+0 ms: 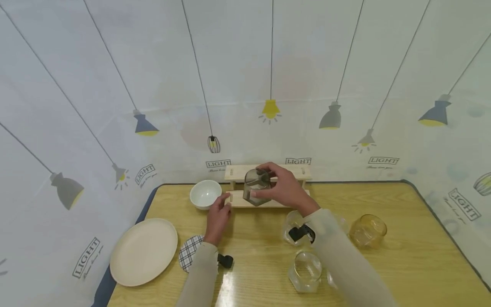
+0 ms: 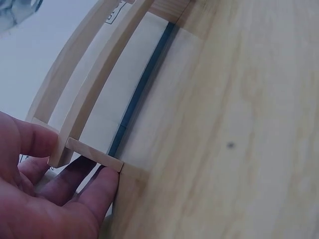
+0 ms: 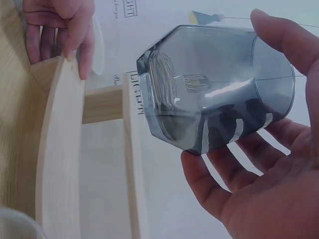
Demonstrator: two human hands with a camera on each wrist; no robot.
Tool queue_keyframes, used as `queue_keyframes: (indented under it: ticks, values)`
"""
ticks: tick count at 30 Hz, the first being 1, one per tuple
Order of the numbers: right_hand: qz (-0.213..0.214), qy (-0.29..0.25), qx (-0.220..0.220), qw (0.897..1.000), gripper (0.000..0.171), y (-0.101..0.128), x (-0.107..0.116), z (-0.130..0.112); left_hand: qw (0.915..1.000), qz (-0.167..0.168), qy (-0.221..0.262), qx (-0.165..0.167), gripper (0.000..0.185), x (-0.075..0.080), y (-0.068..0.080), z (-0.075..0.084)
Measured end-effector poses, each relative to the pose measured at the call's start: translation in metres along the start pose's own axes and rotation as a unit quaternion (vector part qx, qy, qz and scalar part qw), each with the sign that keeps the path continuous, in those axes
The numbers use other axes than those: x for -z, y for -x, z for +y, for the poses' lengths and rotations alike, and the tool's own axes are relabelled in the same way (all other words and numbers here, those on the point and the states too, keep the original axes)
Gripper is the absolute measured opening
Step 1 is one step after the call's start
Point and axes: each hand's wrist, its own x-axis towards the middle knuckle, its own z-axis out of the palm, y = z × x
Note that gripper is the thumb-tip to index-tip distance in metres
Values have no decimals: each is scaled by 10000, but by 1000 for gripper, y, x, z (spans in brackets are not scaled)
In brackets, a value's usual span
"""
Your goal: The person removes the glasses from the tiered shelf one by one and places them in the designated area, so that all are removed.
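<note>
My right hand [image 1: 285,187] holds a smoky grey glass [image 1: 252,181] above a small two-tier wooden rack [image 1: 238,202] at the back of the table. In the right wrist view the glass [image 3: 214,69] has a faceted base, tilted toward the rack, and my thumb and fingers wrap its sides. My left hand [image 1: 218,217] grips the rack's left end. The left wrist view has the thumb against the end of a slat [image 2: 99,74] and the other fingers around the end piece [image 2: 94,153].
Left of the rack stands a white bowl [image 1: 206,194]. A cream plate [image 1: 143,252] and a round checked mat [image 1: 188,254] lie at the left. Clear glasses [image 1: 304,275] stand by my right forearm, an amber glass [image 1: 368,232] beyond it. A printed curtain [image 1: 245,140] hangs behind.
</note>
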Motion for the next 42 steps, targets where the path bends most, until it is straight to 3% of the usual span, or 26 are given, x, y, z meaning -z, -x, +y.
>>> queue_keyframes:
  ticks: [10,24,42]
  values:
    - [152,-157,310,9993,67,39,30,-1,9999,-5,74,95,41,2,-1,-1]
    - [734,471,477,9951,67,102,69,13,9997,18,-244,-35,41,1,-2,-3]
    - [1662,918,653,9796,83,210,117,57,9998,-32,-184,9,42,0,-4,-2]
